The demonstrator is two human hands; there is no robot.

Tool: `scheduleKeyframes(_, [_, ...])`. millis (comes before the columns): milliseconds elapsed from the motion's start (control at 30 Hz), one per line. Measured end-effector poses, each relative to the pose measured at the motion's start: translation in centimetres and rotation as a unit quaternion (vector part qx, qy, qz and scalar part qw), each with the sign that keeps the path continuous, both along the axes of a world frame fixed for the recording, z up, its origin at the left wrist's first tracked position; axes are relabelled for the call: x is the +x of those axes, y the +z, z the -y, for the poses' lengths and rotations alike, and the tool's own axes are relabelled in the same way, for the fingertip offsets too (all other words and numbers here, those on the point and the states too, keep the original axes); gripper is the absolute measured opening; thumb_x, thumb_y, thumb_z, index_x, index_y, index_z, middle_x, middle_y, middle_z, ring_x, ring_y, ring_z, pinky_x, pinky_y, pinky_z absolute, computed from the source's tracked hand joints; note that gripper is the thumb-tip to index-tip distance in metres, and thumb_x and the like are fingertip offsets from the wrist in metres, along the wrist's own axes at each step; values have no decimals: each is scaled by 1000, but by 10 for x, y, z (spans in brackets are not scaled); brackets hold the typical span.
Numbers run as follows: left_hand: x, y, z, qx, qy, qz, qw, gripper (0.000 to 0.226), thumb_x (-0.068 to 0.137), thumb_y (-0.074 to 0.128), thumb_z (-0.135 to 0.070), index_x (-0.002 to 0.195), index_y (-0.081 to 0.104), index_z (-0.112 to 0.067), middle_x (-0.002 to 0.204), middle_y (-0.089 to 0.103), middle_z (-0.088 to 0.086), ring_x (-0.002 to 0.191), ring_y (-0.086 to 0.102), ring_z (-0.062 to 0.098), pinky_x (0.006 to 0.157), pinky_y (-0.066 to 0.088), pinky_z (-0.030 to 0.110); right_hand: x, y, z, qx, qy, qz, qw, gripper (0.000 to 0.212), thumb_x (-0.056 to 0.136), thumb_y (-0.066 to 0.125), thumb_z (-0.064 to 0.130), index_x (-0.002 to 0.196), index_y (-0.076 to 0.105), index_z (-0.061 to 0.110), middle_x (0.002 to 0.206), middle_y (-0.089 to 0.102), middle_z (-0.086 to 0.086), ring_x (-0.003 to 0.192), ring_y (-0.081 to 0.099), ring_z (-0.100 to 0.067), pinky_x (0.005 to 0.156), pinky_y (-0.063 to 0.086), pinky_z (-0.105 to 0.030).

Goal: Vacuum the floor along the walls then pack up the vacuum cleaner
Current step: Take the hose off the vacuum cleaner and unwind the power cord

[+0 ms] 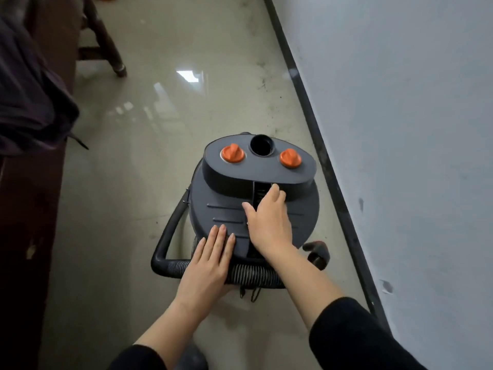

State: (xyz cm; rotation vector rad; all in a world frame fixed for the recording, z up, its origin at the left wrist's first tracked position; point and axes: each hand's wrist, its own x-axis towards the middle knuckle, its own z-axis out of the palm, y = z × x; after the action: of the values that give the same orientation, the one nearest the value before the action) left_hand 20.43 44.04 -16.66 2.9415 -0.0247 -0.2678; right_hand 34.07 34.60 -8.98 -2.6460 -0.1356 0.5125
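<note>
Two hands, I saw, lay on the vacuum cleaner (226, 206), which stood on the floor (160, 116) beside the right wall (400, 129): left hand (210, 260) flat, fingers together; right hand (269, 222) reached its lid slot (258, 193), grip unclear.

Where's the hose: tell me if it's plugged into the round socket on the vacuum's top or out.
Out. The socket between the orange knobs is an empty dark hole; the ribbed hose lies low beside the vacuum.

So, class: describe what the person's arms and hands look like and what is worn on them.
The left hand and right hand are bare, no gloves. The left sleeve and right sleeve are black, long, ending partway up the forearms.
</note>
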Motion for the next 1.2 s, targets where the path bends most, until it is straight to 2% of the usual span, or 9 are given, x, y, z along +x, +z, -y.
scheduleKeyframes(67, [17,-4,-12,3,-15,-2,1000,96,74,55,-66,143,34,-3,145,43,25,134,42,40,103,41,54,11,-1,-7,-95,117,150,977,89,89,64,38,151,14,-1,153,21,-20,139,29,-34,107,38,-42])
scheduleKeyframes(167, [46,-6,-31,7,-41,21,999,102,60,83,-54,140,45,-2,142,47,26,133,44,40,103,41,53,46,-18,-14,-130,230,145,954,83,96,52,39,153,4,3,160,1,-19,149,0,-33,120,16,-47])
scheduleKeyframes(233, [65,-3,-40,8,-50,31,998,103,51,90,-43,138,51,-2,141,48,25,131,46,41,103,41,52,67,-24,-17,-112,225,136,958,73,100,47,33,153,8,3,160,4,-18,149,0,-32,120,15,-47])
scheduleKeyframes(367, [114,-2,-65,1,-68,30,997,108,53,92,-30,142,37,-3,142,47,25,132,45,41,107,36,50,111,-21,-34,-80,192,118,971,67,101,46,26,153,10,2,161,5,-15,149,-2,-28,121,13,-44])
scheduleKeyframes(567, [195,0,-82,11,-83,25,996,103,47,92,-43,134,56,-2,137,52,27,127,50,42,104,35,50,195,-15,-49,-76,202,90,972,76,96,50,18,154,2,6,162,-2,-9,149,-9,-22,122,9,-38])
scheduleKeyframes(733, [259,-5,-90,11,-59,28,998,113,48,92,-47,139,43,-2,137,51,29,127,49,44,101,41,52,269,-16,-64,-55,237,95,965,76,95,49,17,154,2,8,162,-4,-6,149,-10,-20,121,7,-36])
scheduleKeyframes(833, [299,-2,-96,25,-37,21,999,110,42,91,-55,131,57,1,133,54,31,122,53,46,96,45,55,317,-17,-77,-57,263,100,958,77,95,50,20,155,3,9,163,-2,-7,149,-7,-20,121,9,-36])
scheduleKeyframes(933, [337,1,-106,49,-23,10,998,108,44,88,-58,128,60,3,131,54,32,121,53,48,95,44,57,357,-19,-93,-33,275,100,956,77,94,51,22,155,5,9,163,0,-7,149,-6,-20,121,10,-38])
scheduleKeyframes(1200, [434,8,-140,73,6,-14,997,109,45,87,-61,129,59,3,130,55,32,120,53,49,95,45,58,461,-19,-139,29,281,56,958,58,102,32,13,155,8,8,163,1,-6,149,-7,-19,121,3,-37])
